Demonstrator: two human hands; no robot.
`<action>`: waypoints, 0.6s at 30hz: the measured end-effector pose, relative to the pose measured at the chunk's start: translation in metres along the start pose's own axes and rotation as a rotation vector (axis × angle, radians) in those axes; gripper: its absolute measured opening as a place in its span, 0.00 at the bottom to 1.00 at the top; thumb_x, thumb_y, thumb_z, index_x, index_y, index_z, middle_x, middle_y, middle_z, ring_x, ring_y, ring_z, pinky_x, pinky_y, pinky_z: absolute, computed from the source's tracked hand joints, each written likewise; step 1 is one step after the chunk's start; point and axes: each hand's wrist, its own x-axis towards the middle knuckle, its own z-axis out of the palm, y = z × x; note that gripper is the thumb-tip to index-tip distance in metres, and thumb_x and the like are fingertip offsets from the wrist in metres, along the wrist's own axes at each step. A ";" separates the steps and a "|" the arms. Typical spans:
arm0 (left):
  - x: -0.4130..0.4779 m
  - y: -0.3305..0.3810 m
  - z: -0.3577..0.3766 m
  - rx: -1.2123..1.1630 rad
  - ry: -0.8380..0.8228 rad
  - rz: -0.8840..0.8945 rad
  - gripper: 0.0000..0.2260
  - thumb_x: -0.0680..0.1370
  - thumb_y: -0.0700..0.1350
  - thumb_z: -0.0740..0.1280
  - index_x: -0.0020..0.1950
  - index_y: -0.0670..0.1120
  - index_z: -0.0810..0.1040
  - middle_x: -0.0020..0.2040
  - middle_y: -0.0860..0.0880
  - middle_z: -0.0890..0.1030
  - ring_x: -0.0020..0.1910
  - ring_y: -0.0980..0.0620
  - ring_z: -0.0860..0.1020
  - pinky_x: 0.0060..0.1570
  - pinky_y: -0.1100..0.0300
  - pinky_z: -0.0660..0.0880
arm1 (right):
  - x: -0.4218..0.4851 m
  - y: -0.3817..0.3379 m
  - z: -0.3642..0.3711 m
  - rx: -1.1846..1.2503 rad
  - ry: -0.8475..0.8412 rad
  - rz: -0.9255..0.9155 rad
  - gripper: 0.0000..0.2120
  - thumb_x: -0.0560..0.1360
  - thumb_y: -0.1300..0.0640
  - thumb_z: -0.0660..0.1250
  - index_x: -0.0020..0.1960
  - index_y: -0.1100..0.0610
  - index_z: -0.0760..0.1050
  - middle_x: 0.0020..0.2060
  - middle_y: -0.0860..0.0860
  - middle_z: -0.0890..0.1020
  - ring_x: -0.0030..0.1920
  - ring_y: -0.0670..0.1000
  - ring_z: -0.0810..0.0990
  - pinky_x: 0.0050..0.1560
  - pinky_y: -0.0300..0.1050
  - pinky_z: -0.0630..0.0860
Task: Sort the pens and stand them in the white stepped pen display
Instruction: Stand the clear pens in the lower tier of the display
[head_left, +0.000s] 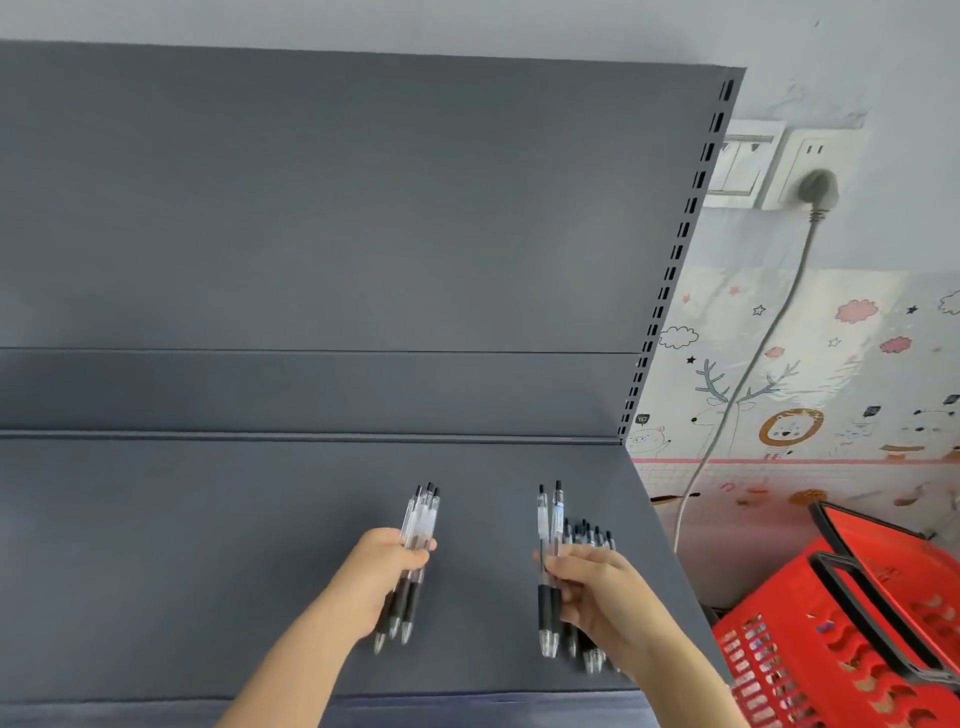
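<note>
My left hand (382, 574) grips a small bunch of clear pens with black grips (420, 519), tips pointing down toward me, above the grey shelf (208, 545). My right hand (597, 592) holds two similar pens (549, 525) pinched upright between thumb and fingers. Just behind and under that hand lies a pile of several more pens (589, 535) near the shelf's right edge. No white stepped pen display shows in the head view.
A grey back panel (311, 208) rises behind the shelf, with a slotted upright (675, 260) at its right. A red plastic basket (852, 623) stands on the floor to the right. A wall socket with a plugged grey cable (815, 192) is beyond.
</note>
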 end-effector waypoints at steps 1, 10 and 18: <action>-0.006 0.000 -0.009 -0.041 -0.001 -0.001 0.10 0.76 0.31 0.62 0.41 0.42 0.79 0.41 0.49 0.78 0.43 0.50 0.73 0.41 0.62 0.67 | -0.001 -0.001 0.012 -0.002 -0.014 0.000 0.08 0.75 0.70 0.61 0.41 0.66 0.78 0.25 0.51 0.69 0.25 0.45 0.68 0.26 0.36 0.69; -0.065 -0.022 -0.135 -0.201 0.155 0.074 0.09 0.79 0.34 0.59 0.42 0.41 0.76 0.39 0.47 0.77 0.42 0.51 0.73 0.41 0.64 0.67 | -0.007 0.021 0.154 -0.128 -0.196 -0.019 0.08 0.75 0.70 0.60 0.41 0.65 0.77 0.25 0.50 0.72 0.26 0.46 0.68 0.26 0.36 0.71; -0.147 -0.071 -0.304 -0.438 0.203 0.061 0.03 0.80 0.37 0.60 0.49 0.38 0.72 0.36 0.40 0.80 0.33 0.43 0.80 0.34 0.52 0.79 | -0.031 0.079 0.333 -0.244 -0.354 -0.046 0.09 0.76 0.67 0.61 0.38 0.62 0.75 0.24 0.48 0.71 0.26 0.45 0.68 0.28 0.36 0.68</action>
